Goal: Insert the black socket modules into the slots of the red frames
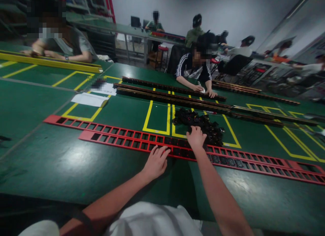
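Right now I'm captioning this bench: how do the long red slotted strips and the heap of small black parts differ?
The long slotted strips are red; the heap of small parts is black. The strips lie straight and flat; the heap is a jumbled mound. The strips stretch far across; the heap is compact. Both rest on the green table.

The pile (214,131) rests on the table (76,165). Two strips (142,146) run before it, reaching well past both its sides. The right hand (196,138) is at the pile's near edge; the left hand (156,161) is before the pile and to its left, at the strips. Parts (231,161) sit in the strips before the pile, toward its right. Rails (175,100) lie behind the pile (a co-worker (186,70) is behind them, too). Papers (90,99) lie left of the pile; farther left and behind, a beam (50,63) lies before another person (68,43).
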Motion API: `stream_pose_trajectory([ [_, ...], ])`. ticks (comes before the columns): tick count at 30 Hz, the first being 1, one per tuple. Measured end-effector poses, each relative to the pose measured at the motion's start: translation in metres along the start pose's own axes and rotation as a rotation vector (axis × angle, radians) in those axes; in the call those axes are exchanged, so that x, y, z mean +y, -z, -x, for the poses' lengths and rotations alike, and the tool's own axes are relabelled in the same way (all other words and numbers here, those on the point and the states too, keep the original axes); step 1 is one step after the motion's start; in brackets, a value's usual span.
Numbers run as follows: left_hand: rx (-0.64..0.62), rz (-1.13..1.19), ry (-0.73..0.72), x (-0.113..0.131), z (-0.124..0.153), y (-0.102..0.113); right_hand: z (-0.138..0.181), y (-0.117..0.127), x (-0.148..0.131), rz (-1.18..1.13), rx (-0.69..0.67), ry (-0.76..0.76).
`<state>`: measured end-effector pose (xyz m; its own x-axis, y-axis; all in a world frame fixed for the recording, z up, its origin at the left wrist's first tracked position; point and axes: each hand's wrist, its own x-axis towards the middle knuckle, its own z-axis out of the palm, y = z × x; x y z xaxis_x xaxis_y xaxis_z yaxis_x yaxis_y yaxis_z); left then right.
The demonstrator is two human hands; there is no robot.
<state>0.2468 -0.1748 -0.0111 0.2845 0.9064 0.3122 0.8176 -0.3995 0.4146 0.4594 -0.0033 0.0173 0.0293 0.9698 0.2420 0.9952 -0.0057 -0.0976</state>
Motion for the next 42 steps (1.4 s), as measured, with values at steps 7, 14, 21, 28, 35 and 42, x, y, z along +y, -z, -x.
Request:
stream_pose_trajectory([
  [7, 0.033, 0.061, 0.03, -0.003, -0.002, 0.001, 0.003, -0.008, 0.002, -0.035, -0.002, 0.001],
  [14, 0.0, 0.075, 0.009, -0.005, -0.006, 0.01, 0.0, -0.009, 0.006, -0.132, -0.056, 0.018],
  [21, -0.074, -0.075, -0.017, -0.021, -0.038, 0.017, 0.001, -0.011, 0.006, -0.154, -0.053, 0.009],
  [28, -0.093, -0.118, -0.004, -0.026, -0.039, 0.005, 0.003, -0.014, 0.008, -0.19, -0.047, 0.006],
  [35, -0.103, -0.069, 0.017, -0.026, -0.048, 0.011, 0.002, -0.015, 0.01, -0.26, -0.026, 0.032],
  [42, -0.267, 0.057, -0.122, -0.057, -0.068, 0.033, 0.004, -0.01, 0.001, -0.581, 0.0, 0.076],
])
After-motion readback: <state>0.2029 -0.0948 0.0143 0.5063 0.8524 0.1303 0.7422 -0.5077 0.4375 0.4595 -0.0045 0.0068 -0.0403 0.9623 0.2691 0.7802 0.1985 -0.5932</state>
